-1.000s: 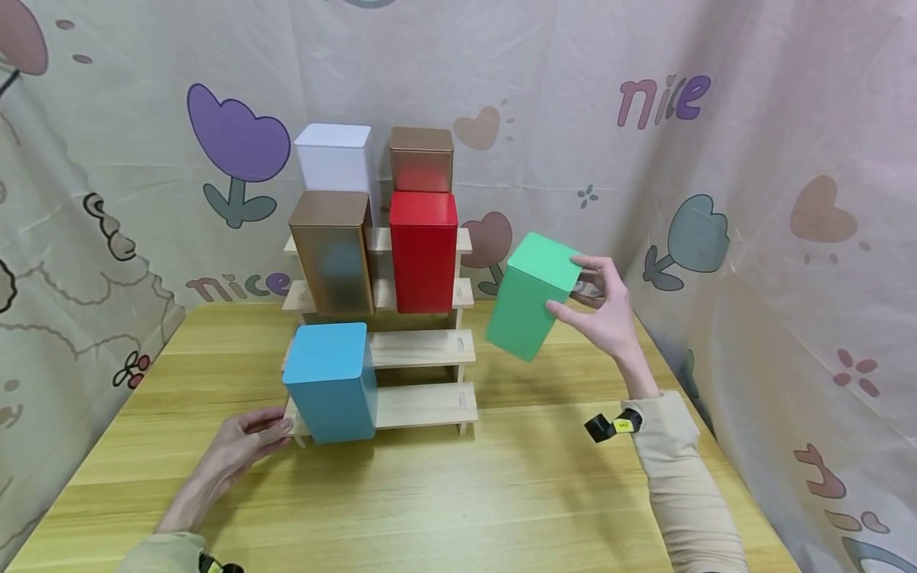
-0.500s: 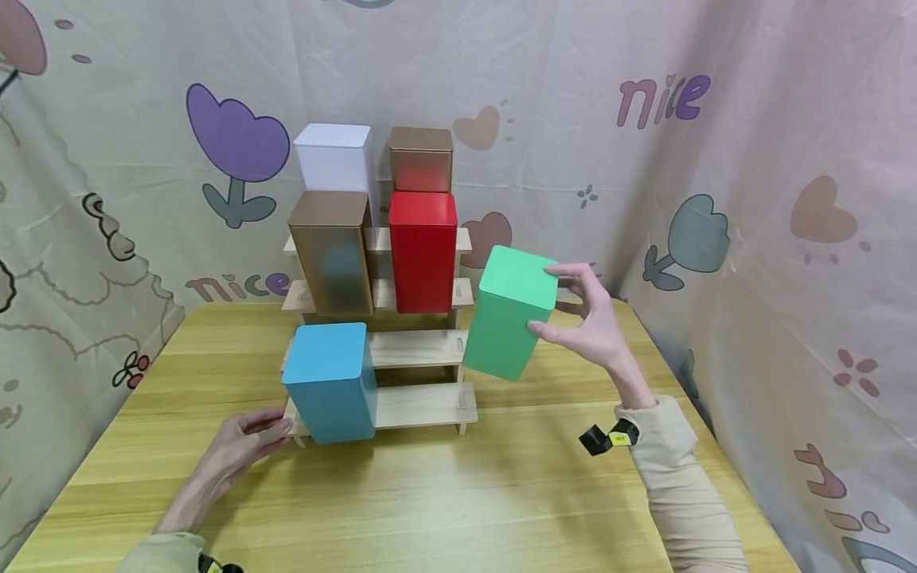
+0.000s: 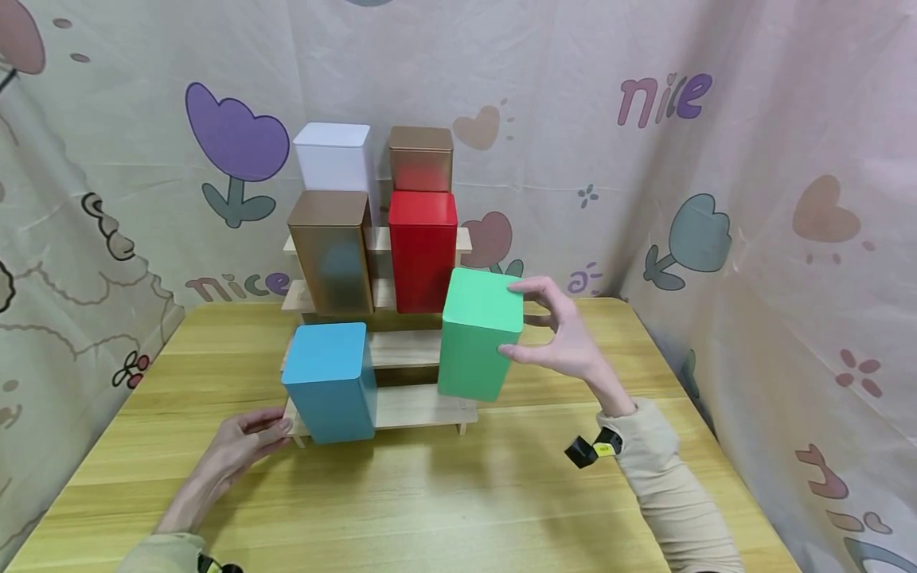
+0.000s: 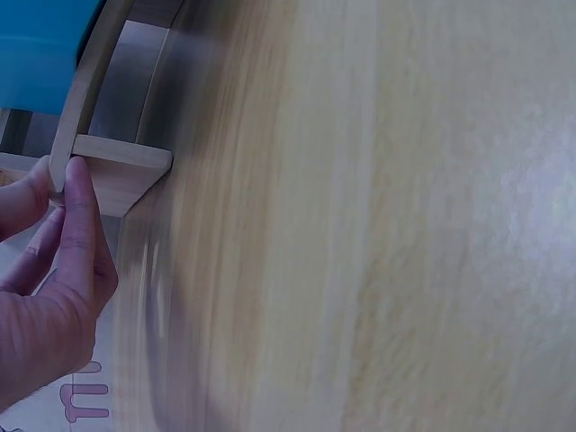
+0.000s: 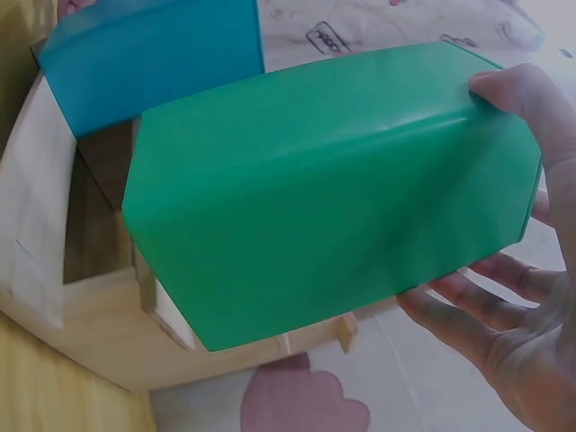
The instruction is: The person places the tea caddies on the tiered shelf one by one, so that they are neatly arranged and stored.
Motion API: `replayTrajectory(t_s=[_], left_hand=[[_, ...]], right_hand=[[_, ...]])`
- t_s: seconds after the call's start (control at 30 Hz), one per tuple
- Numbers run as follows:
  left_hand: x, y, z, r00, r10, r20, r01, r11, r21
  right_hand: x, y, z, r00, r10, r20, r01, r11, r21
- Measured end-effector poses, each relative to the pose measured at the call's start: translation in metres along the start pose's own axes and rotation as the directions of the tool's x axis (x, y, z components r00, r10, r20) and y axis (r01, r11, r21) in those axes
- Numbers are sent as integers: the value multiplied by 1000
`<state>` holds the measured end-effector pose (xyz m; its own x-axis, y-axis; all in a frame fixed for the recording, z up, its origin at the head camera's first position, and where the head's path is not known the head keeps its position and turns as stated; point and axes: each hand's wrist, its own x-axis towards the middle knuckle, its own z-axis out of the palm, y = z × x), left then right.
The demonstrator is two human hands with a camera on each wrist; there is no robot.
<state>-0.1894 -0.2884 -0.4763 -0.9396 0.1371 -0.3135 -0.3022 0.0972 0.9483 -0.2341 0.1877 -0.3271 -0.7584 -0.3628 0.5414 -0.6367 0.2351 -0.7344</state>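
Note:
My right hand [image 3: 559, 330] grips a green box [image 3: 476, 342] near its top, thumb on the front and fingers around the far side. The box hangs slightly tilted over the right end of a stepped wooden rack [image 3: 408, 407]. In the right wrist view the green box [image 5: 324, 198] shows above the rack's side, apart from the blue box [image 5: 153, 63]. At the rack's lower left corner, my left hand [image 3: 243, 446] pinches the end of the lowest step between thumb and fingers. A blue box [image 3: 329, 386] stands on that step's left part.
A brown-gold box [image 3: 331, 255] and a red box [image 3: 423, 255] stand on a higher step. Behind them are a white box [image 3: 333, 159] and a smaller-looking brown box [image 3: 421, 159]. A wooden table [image 3: 444, 493] lies below, with a printed curtain [image 3: 544, 79] around it.
The green box in my right hand has moved left and down, from beside the rack to over its right end, and has turned more upright. My left hand stays at the rack corner.

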Motion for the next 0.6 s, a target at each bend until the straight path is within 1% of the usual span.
replayTrajectory(t_s=[0.37, 0.6], left_hand=[[1, -2, 0, 1000, 5, 6, -5, 1000, -2], [0, -2, 0, 1000, 11, -3, -11, 1000, 5]], right_hand=[[0, 1, 22, 995, 9, 100, -13, 999, 46], [0, 5, 36, 981, 26, 190, -42, 996, 82]])
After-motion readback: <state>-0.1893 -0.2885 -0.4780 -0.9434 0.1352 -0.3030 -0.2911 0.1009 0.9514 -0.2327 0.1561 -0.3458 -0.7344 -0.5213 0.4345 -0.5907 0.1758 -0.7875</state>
